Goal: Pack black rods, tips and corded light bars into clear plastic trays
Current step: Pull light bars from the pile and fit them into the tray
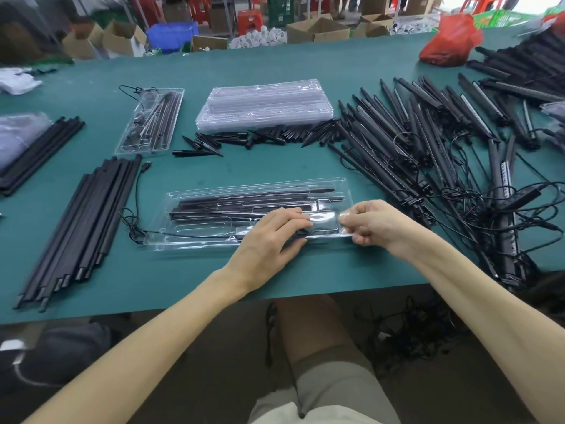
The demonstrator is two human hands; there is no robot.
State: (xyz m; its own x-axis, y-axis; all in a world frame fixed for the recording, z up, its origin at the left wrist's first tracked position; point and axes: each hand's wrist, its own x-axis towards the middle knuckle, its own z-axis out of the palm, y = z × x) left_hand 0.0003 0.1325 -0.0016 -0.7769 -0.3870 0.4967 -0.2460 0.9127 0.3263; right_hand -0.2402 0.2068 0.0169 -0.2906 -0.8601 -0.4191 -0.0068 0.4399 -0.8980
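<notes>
A clear plastic tray [211, 240] lies on the green table in front of me, with black rods [244, 197] lying in its long slots and a thin black cord [134, 221] trailing out at its left end. My left hand [269, 240] rests flat on the tray's right part, fingers straight over a dark piece. My right hand [371, 223] pinches the tray's right edge with curled fingers. A pile of corded light bars [428, 142] lies to the right. Loose black tips [260, 137] are scattered behind the tray.
A stack of clear trays [266, 102] stands at the back centre. A filled tray [151, 120] lies at the back left. Bundles of long black rods [82, 228] lie at the left. A red bag [449, 41] sits at the far right. The table's near edge runs below my wrists.
</notes>
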